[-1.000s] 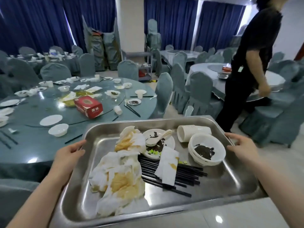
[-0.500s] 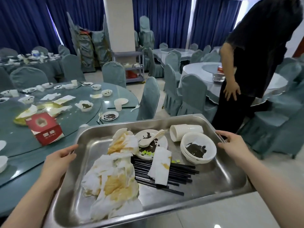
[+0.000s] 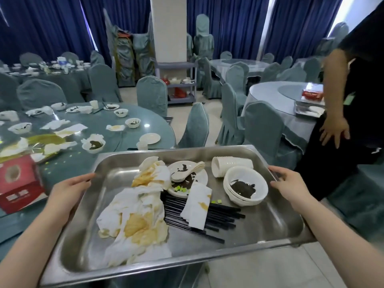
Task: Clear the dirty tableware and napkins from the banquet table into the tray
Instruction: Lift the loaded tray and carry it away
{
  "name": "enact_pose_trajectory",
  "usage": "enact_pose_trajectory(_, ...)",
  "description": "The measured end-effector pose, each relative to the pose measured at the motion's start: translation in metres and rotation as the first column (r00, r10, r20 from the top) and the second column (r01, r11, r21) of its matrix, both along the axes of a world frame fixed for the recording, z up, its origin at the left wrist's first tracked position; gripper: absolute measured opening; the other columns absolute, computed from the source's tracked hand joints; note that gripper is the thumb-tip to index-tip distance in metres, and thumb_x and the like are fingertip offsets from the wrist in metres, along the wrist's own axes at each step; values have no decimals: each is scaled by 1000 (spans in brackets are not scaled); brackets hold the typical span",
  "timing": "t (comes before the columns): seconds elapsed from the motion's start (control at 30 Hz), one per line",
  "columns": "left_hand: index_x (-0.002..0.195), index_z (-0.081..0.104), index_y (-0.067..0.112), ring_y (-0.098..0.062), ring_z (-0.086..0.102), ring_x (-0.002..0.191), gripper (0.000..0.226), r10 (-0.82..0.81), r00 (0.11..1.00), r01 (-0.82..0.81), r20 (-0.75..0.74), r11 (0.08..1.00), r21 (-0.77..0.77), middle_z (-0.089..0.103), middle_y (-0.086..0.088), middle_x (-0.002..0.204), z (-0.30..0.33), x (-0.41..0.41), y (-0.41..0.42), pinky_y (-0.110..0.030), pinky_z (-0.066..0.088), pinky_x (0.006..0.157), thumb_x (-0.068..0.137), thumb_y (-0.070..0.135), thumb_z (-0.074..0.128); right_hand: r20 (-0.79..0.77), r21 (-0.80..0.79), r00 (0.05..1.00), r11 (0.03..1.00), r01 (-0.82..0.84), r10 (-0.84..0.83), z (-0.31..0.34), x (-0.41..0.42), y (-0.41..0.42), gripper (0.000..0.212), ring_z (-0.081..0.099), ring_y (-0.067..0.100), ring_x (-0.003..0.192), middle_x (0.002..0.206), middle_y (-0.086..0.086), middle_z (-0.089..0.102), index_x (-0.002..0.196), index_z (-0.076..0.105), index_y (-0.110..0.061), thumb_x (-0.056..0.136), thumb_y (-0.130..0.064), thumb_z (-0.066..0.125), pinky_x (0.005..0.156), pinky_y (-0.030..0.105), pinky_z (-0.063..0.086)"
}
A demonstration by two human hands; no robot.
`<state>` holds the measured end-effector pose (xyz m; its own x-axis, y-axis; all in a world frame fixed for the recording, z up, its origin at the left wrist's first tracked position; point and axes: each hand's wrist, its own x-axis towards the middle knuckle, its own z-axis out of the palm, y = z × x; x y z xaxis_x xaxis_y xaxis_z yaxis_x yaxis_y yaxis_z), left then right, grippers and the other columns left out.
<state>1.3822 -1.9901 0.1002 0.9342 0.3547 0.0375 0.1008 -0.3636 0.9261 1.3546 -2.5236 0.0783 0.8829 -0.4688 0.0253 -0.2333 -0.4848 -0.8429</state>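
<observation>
While gripping the steel tray (image 3: 278, 223) by its side rims: left hand (image 3: 66, 189) and right hand (image 3: 291, 185), fingers curled over the edges. Inside the tray: stained napkins (image 3: 135, 217), black chopsticks (image 3: 220, 215), plate (image 3: 199, 175), stacked bowls (image 3: 246, 187). Left of the tray: banquet table (image 3: 116, 129).

Dark blue curtains (image 3: 52, 28) cover the far walls, daylight showing through a gap at upper right. A white pillar (image 3: 168, 28) stands mid-room with a grey cart (image 3: 178, 84) at its foot. Round tables and chairs (image 3: 152, 94) wear grey-green covers; stacked chairs (image 3: 128, 53) stand beside the pillar. The floor (image 3: 270, 271) is pale tile
</observation>
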Motion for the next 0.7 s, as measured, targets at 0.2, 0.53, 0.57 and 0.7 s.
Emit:
enact_pose_trajectory(0.2, 110, 69, 22, -11, 55, 88, 31, 135, 991, -134, 17, 990, -34, 71, 11, 88, -16, 49, -64, -11, 43, 76, 89, 3, 55, 19, -2, 991, 991, -133, 133, 4, 113, -67, 54, 63, 19, 84, 98, 1, 67, 120, 64, -32, 78, 2, 64, 69, 27, 46)
enact_pose_trajectory(0.53, 108, 73, 20, -26, 62, 98, 31, 303, 949, -314, -92, 936, -157, 71, -5, 106, -27, 129, -141, -48, 42, 104, 83, 7, 61, -37, -21, 956, 956, -293, 293, -2, 289, -147, 50, 53, 23, 73, 94, 21, 63, 122, 64, -27, 82, 2, 64, 73, 33, 48)
enact_pose_trajectory(0.57, 109, 73, 20, -27, 63, 100, 31, 314, 945, -325, -91, 932, -161, 71, -5, 107, -25, 142, -148, -49, 43, 103, 82, 8, 61, -39, -17, 952, 953, -304, 303, -3, 309, -151, 50, 52, 24, 72, 87, 18, 61, 123, 64, -27, 82, 1, 64, 72, 33, 48)
enact_pose_trajectory(0.7, 109, 72, 18, -32, 65, 100, 32, 335, 941, -340, -59, 922, -185, 72, -11, 106, -24, 210, -180, -49, 46, 99, 81, 6, 62, -32, -14, 947, 947, -320, 319, -11, 389, -163, 49, 46, 21, 63, 68, 8, 47, 121, 64, -29, 82, 1, 63, 62, 30, 41)
